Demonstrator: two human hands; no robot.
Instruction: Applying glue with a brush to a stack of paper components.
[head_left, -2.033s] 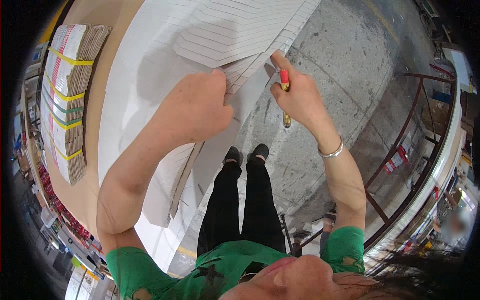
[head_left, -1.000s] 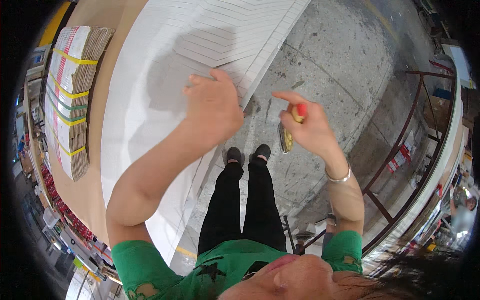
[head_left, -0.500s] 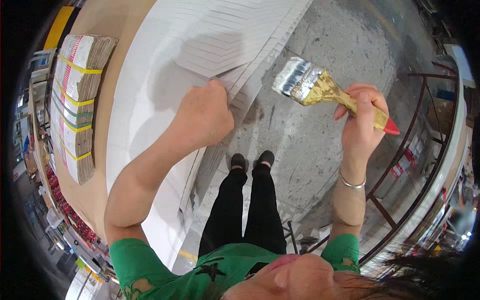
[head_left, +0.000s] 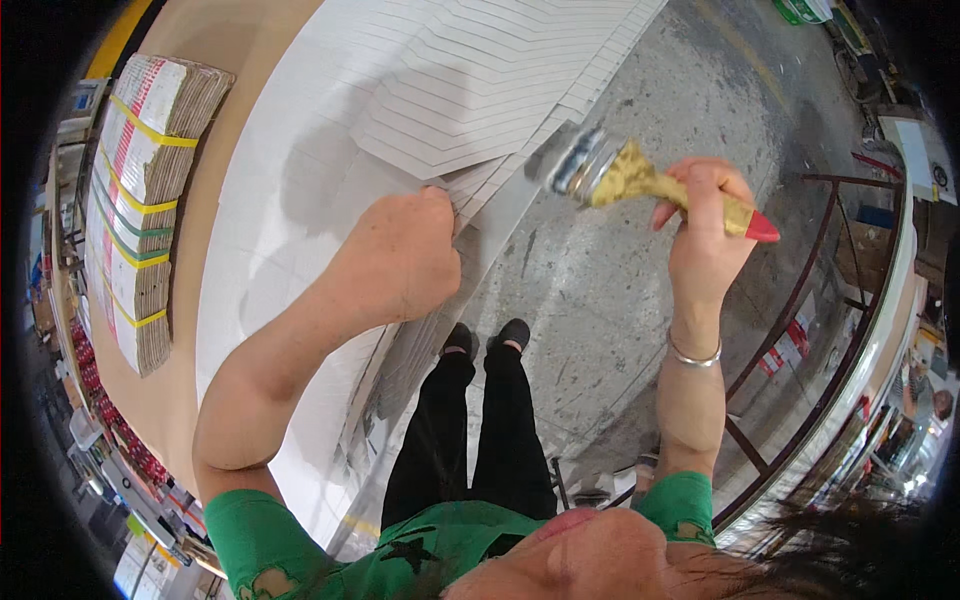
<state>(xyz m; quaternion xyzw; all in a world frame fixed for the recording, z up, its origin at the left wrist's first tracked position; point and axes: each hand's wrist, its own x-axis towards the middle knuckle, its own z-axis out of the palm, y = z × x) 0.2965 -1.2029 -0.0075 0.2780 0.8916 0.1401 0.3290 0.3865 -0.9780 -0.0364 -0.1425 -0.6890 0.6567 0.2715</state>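
My right hand [head_left: 708,225] is wrapped round the yellow handle of a flat paintbrush [head_left: 655,188], held above the floor with its red tip to the right. The bristles, smeared by motion, point left toward the sheets and carry something whitish. My left hand [head_left: 405,250] is closed in a fist against the edge of a stack of pale sheets [head_left: 490,85], which lie fanned out in overlapping steps. What its fingers pinch there is hidden. Broad white sheeting [head_left: 275,180] lies under my left forearm.
A bundle of folded cardboard [head_left: 140,210], bound with yellow and green straps, lies on the brown tabletop [head_left: 190,330] at left. Grey floor [head_left: 600,310] stretches between the table and a dark red metal frame [head_left: 815,270] at right. A person [head_left: 915,395] is at the far right.
The brush has swung slightly left and is now blurred, its handle lower. The view has shifted a little, and my left hand stays closed at the sheets' edge.
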